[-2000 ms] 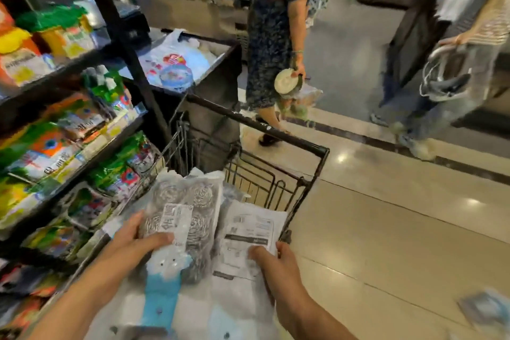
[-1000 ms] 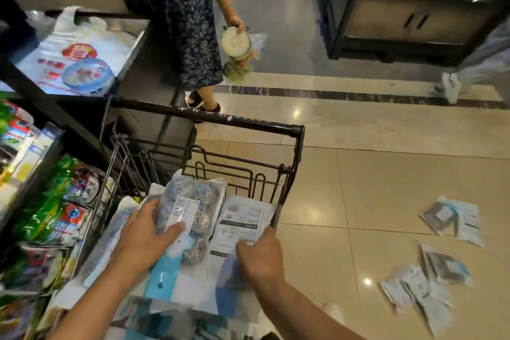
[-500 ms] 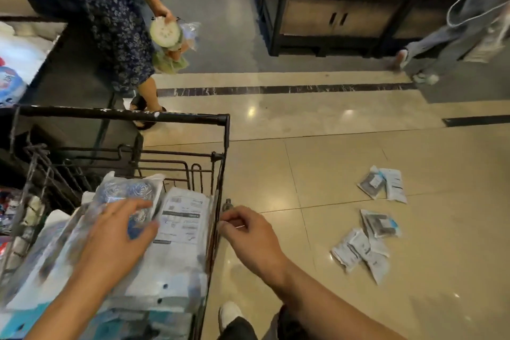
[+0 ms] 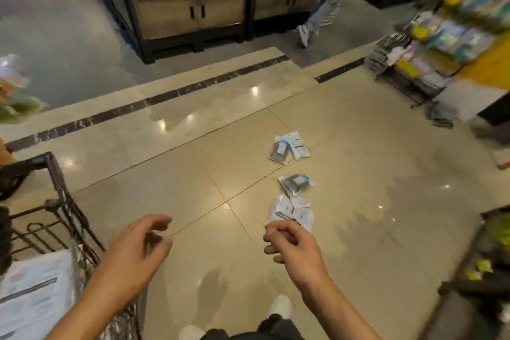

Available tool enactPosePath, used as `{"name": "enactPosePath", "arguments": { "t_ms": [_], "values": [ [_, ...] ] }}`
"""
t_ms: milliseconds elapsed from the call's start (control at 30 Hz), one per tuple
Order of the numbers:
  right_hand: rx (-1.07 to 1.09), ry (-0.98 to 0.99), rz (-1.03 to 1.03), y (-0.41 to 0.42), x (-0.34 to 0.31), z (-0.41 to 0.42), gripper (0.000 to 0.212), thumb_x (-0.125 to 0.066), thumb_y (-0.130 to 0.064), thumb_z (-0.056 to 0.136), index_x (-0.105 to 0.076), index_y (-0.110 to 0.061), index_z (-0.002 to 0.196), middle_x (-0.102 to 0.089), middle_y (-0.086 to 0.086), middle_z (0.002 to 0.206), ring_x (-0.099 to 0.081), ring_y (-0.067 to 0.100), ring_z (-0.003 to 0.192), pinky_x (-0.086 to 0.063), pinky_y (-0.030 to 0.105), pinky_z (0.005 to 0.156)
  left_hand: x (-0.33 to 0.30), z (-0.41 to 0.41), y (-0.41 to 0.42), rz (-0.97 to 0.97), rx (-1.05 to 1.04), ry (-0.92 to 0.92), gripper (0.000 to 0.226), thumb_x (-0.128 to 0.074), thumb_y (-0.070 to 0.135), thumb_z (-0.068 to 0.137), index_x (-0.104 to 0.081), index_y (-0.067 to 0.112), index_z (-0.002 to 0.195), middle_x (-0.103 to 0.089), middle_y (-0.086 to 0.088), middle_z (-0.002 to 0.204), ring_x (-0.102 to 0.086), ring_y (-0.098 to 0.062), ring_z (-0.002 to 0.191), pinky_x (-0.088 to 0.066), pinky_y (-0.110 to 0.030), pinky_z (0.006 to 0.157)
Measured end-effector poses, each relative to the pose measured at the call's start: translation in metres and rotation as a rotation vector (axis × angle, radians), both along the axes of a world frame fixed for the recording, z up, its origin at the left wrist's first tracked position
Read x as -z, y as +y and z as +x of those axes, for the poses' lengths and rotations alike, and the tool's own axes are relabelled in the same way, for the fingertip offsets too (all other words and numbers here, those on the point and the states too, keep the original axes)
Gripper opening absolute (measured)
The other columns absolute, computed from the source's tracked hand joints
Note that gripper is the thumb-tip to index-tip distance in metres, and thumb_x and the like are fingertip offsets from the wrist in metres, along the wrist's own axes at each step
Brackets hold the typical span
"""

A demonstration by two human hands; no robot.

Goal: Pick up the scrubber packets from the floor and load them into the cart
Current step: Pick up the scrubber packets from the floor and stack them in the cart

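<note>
Several scrubber packets lie on the beige tiled floor ahead to the right: a far pair point(image 4: 287, 148), a single packet with a dark scrubber point(image 4: 295, 184), and a white heap point(image 4: 291, 210) nearest me. My right hand point(image 4: 292, 246) hovers just short of that heap, fingers loosely curled and holding nothing. My left hand point(image 4: 138, 248) hangs over the floor beside the black wire cart point(image 4: 59, 190), fingers relaxed and holding nothing. White packets point(image 4: 33, 292) lie in the cart at the lower left.
A dark wooden display cabinet point(image 4: 187, 11) stands at the back, and a person's legs point(image 4: 317, 8) pass beside it. Product racks point(image 4: 430, 50) stand at the right, with another shelf point(image 4: 485, 262) at the lower right. My shoes point(image 4: 280, 306) show at the bottom.
The view has swung right, away from the cart. Both hands have left the packets in the cart and moved out over the floor; my right hand is now close to the nearest heap.
</note>
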State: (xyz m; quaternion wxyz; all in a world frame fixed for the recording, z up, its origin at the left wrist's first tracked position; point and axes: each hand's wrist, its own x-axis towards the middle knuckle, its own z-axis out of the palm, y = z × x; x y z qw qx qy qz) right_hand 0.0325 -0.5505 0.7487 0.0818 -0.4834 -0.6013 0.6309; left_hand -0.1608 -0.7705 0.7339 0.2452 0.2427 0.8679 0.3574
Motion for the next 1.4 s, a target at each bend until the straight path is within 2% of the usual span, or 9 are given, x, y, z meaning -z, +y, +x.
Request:
{"name": "enactPosePath", "arguments": {
  "t_ms": [133, 233, 300, 433, 600, 900, 1133, 1400],
  "values": [
    [0.145, 0.019, -0.031, 0.055, 0.003, 0.047, 0.008, -0.069, -0.018, 0.095, -0.077, -0.021, 0.094, -0.078, 0.003, 0.092, -0.072, 0.014, 0.074, -0.053, 0.032, 0.072, 0.000, 0.017, 0.063, 0.070, -0.024, -0.129, 0.024, -0.070, 0.017, 0.095, -0.070, 0.038, 0.108, -0.076, 0.015, 0.098, -0.071, -0.002, 0.090, -0.056, -0.025, 0.079],
    [0.191, 0.025, -0.034, 0.094, 0.006, 0.078, 0.009, -0.068, -0.017, 0.095, -0.076, -0.021, 0.091, -0.079, 0.001, 0.092, -0.072, 0.015, 0.076, -0.053, 0.032, 0.073, -0.002, 0.033, 0.110, 0.129, -0.099, -0.235, 0.019, -0.068, 0.014, 0.097, -0.074, 0.029, 0.107, -0.078, 0.004, 0.100, -0.073, -0.013, 0.092, -0.056, -0.038, 0.084],
    [0.200, 0.036, -0.029, 0.121, 0.006, 0.095, 0.010, -0.067, -0.016, 0.095, -0.075, -0.019, 0.091, -0.079, 0.001, 0.092, -0.072, 0.015, 0.075, -0.052, 0.032, 0.073, 0.001, 0.048, 0.139, 0.156, -0.137, -0.265, 0.018, -0.066, 0.013, 0.098, -0.074, 0.028, 0.106, -0.078, 0.003, 0.100, -0.073, -0.017, 0.093, -0.055, -0.042, 0.085],
    [0.214, 0.042, -0.033, 0.169, 0.005, 0.124, 0.010, -0.068, -0.016, 0.095, -0.075, -0.019, 0.090, -0.079, 0.003, 0.092, -0.071, 0.015, 0.075, -0.051, 0.032, 0.073, 0.012, 0.078, 0.191, 0.168, -0.183, -0.343, 0.018, -0.063, 0.015, 0.100, -0.074, 0.028, 0.105, -0.078, 0.002, 0.101, -0.073, -0.022, 0.098, -0.053, -0.035, 0.079],
    [0.275, 0.036, -0.035, 0.216, 0.006, 0.142, 0.011, -0.067, -0.015, 0.094, -0.076, -0.019, 0.091, -0.078, 0.005, 0.092, -0.071, 0.015, 0.074, -0.052, 0.033, 0.072, 0.009, 0.093, 0.244, 0.150, -0.188, -0.411, 0.017, -0.060, 0.016, 0.102, -0.074, 0.024, 0.108, -0.079, 0.002, 0.101, -0.074, -0.019, 0.097, -0.054, -0.035, 0.079],
    [0.330, 0.000, -0.053, 0.296, 0.016, 0.096, 0.009, -0.069, -0.017, 0.093, -0.076, -0.021, 0.089, -0.078, 0.003, 0.090, -0.071, 0.015, 0.073, -0.053, 0.032, 0.071, 0.013, 0.031, 0.330, 0.143, -0.210, -0.420, 0.016, -0.063, 0.012, 0.100, -0.075, 0.021, 0.103, -0.079, 0.001, 0.096, -0.074, -0.020, 0.097, -0.052, -0.034, 0.079],
    [0.447, 0.031, 0.003, 0.374, -0.009, 0.055, 0.009, -0.067, -0.012, 0.096, -0.074, -0.015, 0.093, -0.077, 0.002, 0.086, -0.070, 0.015, 0.072, -0.051, 0.033, 0.072, 0.005, -0.024, 0.450, 0.146, -0.098, -0.483, 0.014, -0.064, 0.010, 0.098, -0.074, 0.017, 0.105, -0.077, -0.008, 0.104, -0.073, -0.026, 0.102, -0.053, -0.039, 0.086],
    [0.561, 0.001, -0.028, 0.472, -0.007, 0.061, 0.007, -0.068, -0.010, 0.095, -0.075, -0.012, 0.095, -0.076, 0.002, 0.083, -0.070, 0.018, 0.073, -0.052, 0.037, 0.074, 0.004, -0.053, 0.584, 0.131, -0.018, -0.521, 0.016, -0.060, 0.012, 0.101, -0.071, 0.015, 0.113, -0.075, -0.008, 0.111, -0.071, -0.026, 0.105, -0.050, -0.040, 0.092]
  ]
}}
